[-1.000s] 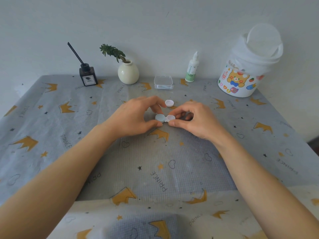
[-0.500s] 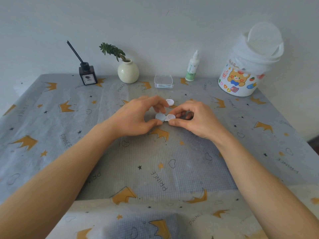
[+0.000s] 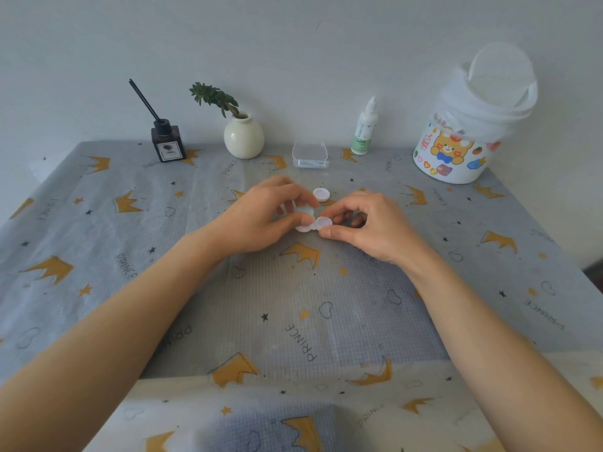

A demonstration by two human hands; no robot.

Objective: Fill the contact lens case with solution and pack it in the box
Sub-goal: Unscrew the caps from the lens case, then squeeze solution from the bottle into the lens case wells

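Your right hand (image 3: pixel 368 223) pinches the case (image 3: pixel 315 224) low over the worktop (image 3: pixel 293 305); left hand (image 3: pixel 267 213) pinches its blue cap (image 3: pixel 305 210). Case looks light, stiff, slick: grip the rims. Loose cap (image 3: pixel 321 194), box (image 3: pixel 310 155), bottle (image 3: pixel 363 132) beyond.

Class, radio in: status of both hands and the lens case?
Left hand lifting blue cap. Right hand steadying lens case. White cap off. Solution bottle untouched. Nothing blocking.

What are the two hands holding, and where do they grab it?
The left hand pinches a pale blue cap by its rim. The right hand pinches the contact lens case at its right cup.
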